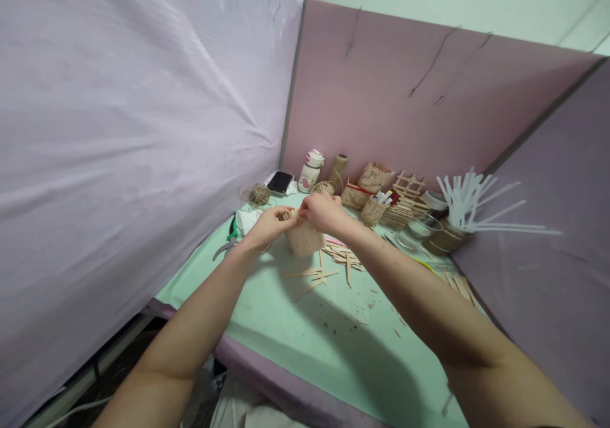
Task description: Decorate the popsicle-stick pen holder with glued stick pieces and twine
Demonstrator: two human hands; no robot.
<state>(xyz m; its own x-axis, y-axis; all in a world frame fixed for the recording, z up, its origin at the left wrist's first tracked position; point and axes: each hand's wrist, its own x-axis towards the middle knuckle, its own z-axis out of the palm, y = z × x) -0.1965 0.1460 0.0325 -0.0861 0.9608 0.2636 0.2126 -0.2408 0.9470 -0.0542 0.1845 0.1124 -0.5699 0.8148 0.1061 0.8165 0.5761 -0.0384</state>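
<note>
A small box of pale wooden craft sticks (305,242) is held just above the table, tilted. My left hand (267,226) grips its left upper edge between thumb and fingers. At the top rim, my right hand (320,212) is closed in a pinch, its fingertips close to the left thumb. What the right fingers pinch is too small and hidden to make out. Loose craft sticks (317,274) lie crossed below the box, and a pile of more sticks (344,254) lies to its right.
Pliers (225,248), a twine ball (260,194) and a phone (280,182) lie left. Behind stand a white bottle (311,173), a twine spool (338,169) and a pen cup (373,212). Glue sticks (469,202) poke out at right. Wood scraps (362,320) litter the front.
</note>
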